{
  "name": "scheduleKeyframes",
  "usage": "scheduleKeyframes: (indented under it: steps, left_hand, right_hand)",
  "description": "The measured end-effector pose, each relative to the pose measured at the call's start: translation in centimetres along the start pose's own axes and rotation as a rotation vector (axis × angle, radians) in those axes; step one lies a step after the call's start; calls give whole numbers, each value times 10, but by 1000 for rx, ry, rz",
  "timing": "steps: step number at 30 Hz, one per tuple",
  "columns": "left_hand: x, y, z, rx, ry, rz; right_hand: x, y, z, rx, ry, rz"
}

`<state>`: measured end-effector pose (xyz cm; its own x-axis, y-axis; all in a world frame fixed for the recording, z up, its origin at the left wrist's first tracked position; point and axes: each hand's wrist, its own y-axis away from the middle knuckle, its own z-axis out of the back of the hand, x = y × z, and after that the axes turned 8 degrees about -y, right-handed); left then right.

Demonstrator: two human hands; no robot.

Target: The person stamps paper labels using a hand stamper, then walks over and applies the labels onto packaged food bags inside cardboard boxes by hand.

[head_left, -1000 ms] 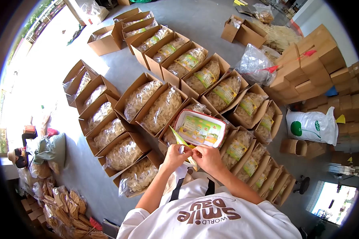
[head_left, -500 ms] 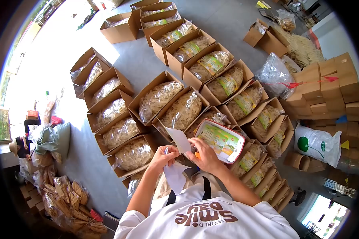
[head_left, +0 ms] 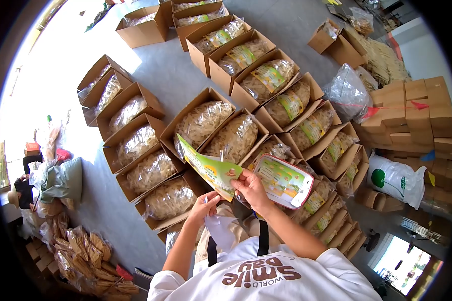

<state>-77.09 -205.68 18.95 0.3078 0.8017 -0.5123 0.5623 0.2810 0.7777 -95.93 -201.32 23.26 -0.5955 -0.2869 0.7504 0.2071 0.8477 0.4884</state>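
My right hand point(head_left: 252, 192) pinches the corner of a green and yellow printed label point(head_left: 208, 168), which spreads up and left over the open boxes. Below it on the left, my left hand point(head_left: 205, 206) is closed on a white paper sheet point(head_left: 221, 231) that hangs down in front of my apron. A red-rimmed white tray point(head_left: 306, 193) with more green labels inside is just right of my right hand. Bagged pale dried food point(head_left: 231, 138) fills the carton point(head_left: 209, 95) beyond the label.
Rows of open cartons point(head_left: 135, 90) with filled bags surround me at the front and both sides. Stacked cartons point(head_left: 412, 110) and a white sack point(head_left: 396, 180) are at the right. A person point(head_left: 22, 193) is at the far left, beside a grey-green sack point(head_left: 63, 180).
The label now shows its printed side, spread out from my right hand. The white paper has come away with my left hand, lower down. The view has shifted slightly.
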Motion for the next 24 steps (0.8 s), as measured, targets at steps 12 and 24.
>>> scheduleKeyframes:
  steps: [12,24]
  left_hand:
    - [19,-33,76,57,428,-146]
    - [-5,-27,65,536,-73,31]
  right_hand:
    - [-52,-39,-4,-42,-85,-159]
    - [-93,-54,17,-156,26,-24]
